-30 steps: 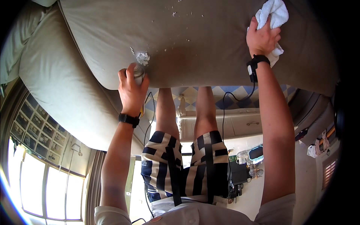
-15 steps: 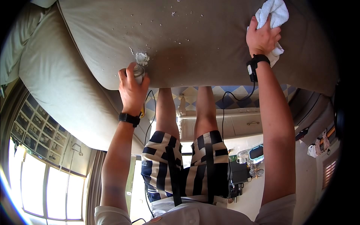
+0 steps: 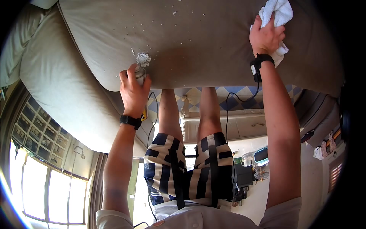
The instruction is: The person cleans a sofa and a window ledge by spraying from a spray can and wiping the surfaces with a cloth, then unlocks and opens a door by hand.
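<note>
Spray can [image 3: 140, 75] in the grip of the left hand [image 3: 132, 91], just in front of the brown sofa seat's [image 3: 213, 53] near edge: the fingers curl partway around it, one bent over its top. Just beyond the can, a clump of white foam [image 3: 143, 59] sits on the seat (small white flecks [image 3: 189, 39] lie scattered farther across it). Off to the right, well apart from the foam, the right hand [image 3: 267, 36] rests on the seat, half closed over a crumpled white cloth [image 3: 281, 13].
</note>
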Available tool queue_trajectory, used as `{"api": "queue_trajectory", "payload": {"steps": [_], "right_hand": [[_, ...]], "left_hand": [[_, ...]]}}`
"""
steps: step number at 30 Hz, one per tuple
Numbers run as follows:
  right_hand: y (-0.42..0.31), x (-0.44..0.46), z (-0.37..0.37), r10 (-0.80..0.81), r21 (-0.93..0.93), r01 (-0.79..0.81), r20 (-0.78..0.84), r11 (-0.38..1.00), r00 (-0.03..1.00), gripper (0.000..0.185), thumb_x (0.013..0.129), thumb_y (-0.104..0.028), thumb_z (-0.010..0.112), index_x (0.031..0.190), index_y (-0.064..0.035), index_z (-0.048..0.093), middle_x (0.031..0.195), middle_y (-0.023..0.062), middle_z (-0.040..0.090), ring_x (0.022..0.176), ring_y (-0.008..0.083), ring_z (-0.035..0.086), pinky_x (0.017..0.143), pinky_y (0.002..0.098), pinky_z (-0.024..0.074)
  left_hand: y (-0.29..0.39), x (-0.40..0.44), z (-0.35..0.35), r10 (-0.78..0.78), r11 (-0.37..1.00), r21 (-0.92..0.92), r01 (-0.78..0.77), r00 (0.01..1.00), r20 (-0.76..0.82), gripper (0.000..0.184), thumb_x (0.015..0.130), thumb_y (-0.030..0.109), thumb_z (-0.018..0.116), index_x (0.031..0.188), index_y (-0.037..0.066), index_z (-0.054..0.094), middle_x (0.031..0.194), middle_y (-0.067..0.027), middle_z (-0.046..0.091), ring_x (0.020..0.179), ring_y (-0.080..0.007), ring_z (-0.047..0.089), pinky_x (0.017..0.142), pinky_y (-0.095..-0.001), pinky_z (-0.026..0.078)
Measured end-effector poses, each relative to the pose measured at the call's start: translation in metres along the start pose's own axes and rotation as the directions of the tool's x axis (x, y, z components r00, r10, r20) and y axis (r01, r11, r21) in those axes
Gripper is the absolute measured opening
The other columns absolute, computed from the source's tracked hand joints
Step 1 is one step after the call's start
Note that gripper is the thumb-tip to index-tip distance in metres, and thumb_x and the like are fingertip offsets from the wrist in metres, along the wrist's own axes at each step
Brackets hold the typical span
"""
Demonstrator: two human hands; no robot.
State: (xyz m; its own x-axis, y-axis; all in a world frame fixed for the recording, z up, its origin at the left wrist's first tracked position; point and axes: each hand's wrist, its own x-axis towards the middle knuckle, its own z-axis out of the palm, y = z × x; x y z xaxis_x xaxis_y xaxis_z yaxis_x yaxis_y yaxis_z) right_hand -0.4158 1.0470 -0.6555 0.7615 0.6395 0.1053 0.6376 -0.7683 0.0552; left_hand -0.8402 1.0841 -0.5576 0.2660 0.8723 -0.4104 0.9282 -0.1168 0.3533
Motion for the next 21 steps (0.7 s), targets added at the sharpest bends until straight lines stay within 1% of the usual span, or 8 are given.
{"api": "queue_trajectory", "payload": {"steps": [2, 6, 9, 11, 16, 18, 20, 21], "right_hand": [[0.003, 0.000, 0.005, -0.015, -0.005, 0.015, -0.027, 1.000, 1.000, 0.057, 0.091, -0.056, 0.061, 0.142, -0.0313, 0.059, 0.121, 0.0203, 0.053, 0.111, 0.0439, 0.054, 0.089, 0.0544, 0.0529], [0.004, 0.000, 0.007, -0.012, -0.010, 0.012, -0.019, 1.000, 1.000, 0.056, 0.093, -0.055, 0.059, 0.143, -0.0309, 0.058, 0.122, 0.0202, 0.053, 0.111, 0.0436, 0.054, 0.089, 0.0541, 0.0528], [0.003, 0.000, 0.006, -0.011, -0.006, 0.010, -0.010, 1.000, 1.000, 0.056, 0.094, -0.055, 0.058, 0.144, -0.0307, 0.059, 0.123, 0.0200, 0.054, 0.111, 0.0434, 0.054, 0.089, 0.0540, 0.0527], [0.002, 0.001, 0.002, -0.005, 0.011, 0.005, 0.012, 1.000, 1.000, 0.056, 0.094, -0.055, 0.058, 0.144, -0.0302, 0.059, 0.124, 0.0197, 0.054, 0.111, 0.0434, 0.054, 0.089, 0.0537, 0.0527], [0.016, -0.002, -0.014, -0.147, 0.069, 0.144, 0.032, 0.987, 0.989, 0.053, 0.094, -0.049, 0.061, 0.142, -0.0280, 0.060, 0.122, 0.0173, 0.056, 0.111, 0.0431, 0.056, 0.088, 0.0532, 0.0540], [0.023, -0.009, -0.026, -0.201, 0.027, 0.200, 0.048, 0.980, 0.978, 0.051, 0.093, -0.044, 0.062, 0.142, -0.0271, 0.061, 0.119, 0.0171, 0.058, 0.108, 0.0435, 0.058, 0.086, 0.0531, 0.0550], [0.036, -0.025, -0.029, -0.143, -0.021, 0.145, 0.087, 0.989, 0.986, 0.052, 0.093, -0.044, 0.062, 0.142, -0.0267, 0.061, 0.119, 0.0180, 0.058, 0.106, 0.0443, 0.059, 0.086, 0.0531, 0.0549], [0.044, -0.035, -0.031, -0.113, -0.046, 0.118, 0.104, 0.992, 0.988, 0.052, 0.093, -0.044, 0.062, 0.142, -0.0265, 0.061, 0.119, 0.0185, 0.058, 0.106, 0.0447, 0.059, 0.085, 0.0531, 0.0549]], "left_hand": [[-0.001, 0.001, -0.001, 0.014, 1.000, -0.002, -0.014, 1.000, -0.012, 0.054, 0.088, 0.018, 0.077, 0.135, 0.010, 0.052, 0.116, -0.0206, 0.058, 0.099, -0.0417, 0.065, 0.081, -0.0491, 0.056], [0.002, -0.001, -0.002, 0.006, 1.000, -0.009, -0.006, 1.000, -0.002, 0.055, 0.088, 0.019, 0.077, 0.136, 0.010, 0.052, 0.117, -0.0204, 0.058, 0.100, -0.0414, 0.065, 0.082, -0.0489, 0.056], [-0.007, -0.016, -0.006, -0.047, 0.997, -0.064, 0.048, 0.999, 0.023, 0.056, 0.088, 0.019, 0.078, 0.136, 0.010, 0.051, 0.118, -0.0198, 0.058, 0.102, -0.0407, 0.065, 0.084, -0.0485, 0.055], [-0.018, -0.032, -0.012, -0.023, 0.998, -0.058, 0.027, 0.997, 0.075, 0.057, 0.087, 0.018, 0.078, 0.136, 0.009, 0.050, 0.118, -0.0189, 0.058, 0.103, -0.0396, 0.064, 0.085, -0.0477, 0.055], [-0.031, -0.052, -0.037, -0.061, 0.982, -0.175, 0.069, 0.997, 0.047, 0.060, 0.085, 0.015, 0.080, 0.136, 0.010, 0.049, 0.123, -0.0198, 0.057, 0.105, -0.0401, 0.065, 0.088, -0.0463, 0.056], [-0.039, -0.049, -0.049, 0.043, 0.980, -0.198, -0.035, 0.998, 0.036, 0.061, 0.085, 0.013, 0.080, 0.137, 0.009, 0.049, 0.122, -0.0186, 0.058, 0.106, -0.0372, 0.064, 0.091, -0.0444, 0.053], [-0.049, -0.039, -0.055, 0.127, 0.971, -0.205, -0.125, 0.992, -0.004, 0.061, 0.085, 0.012, 0.080, 0.138, 0.009, 0.048, 0.121, -0.0180, 0.058, 0.105, -0.0361, 0.063, 0.092, -0.0437, 0.052], [-0.049, -0.033, -0.056, 0.071, 0.977, -0.202, -0.075, 0.997, -0.026, 0.061, 0.085, 0.013, 0.080, 0.137, 0.009, 0.048, 0.121, -0.0184, 0.058, 0.105, -0.0373, 0.063, 0.091, -0.0448, 0.053]]}}
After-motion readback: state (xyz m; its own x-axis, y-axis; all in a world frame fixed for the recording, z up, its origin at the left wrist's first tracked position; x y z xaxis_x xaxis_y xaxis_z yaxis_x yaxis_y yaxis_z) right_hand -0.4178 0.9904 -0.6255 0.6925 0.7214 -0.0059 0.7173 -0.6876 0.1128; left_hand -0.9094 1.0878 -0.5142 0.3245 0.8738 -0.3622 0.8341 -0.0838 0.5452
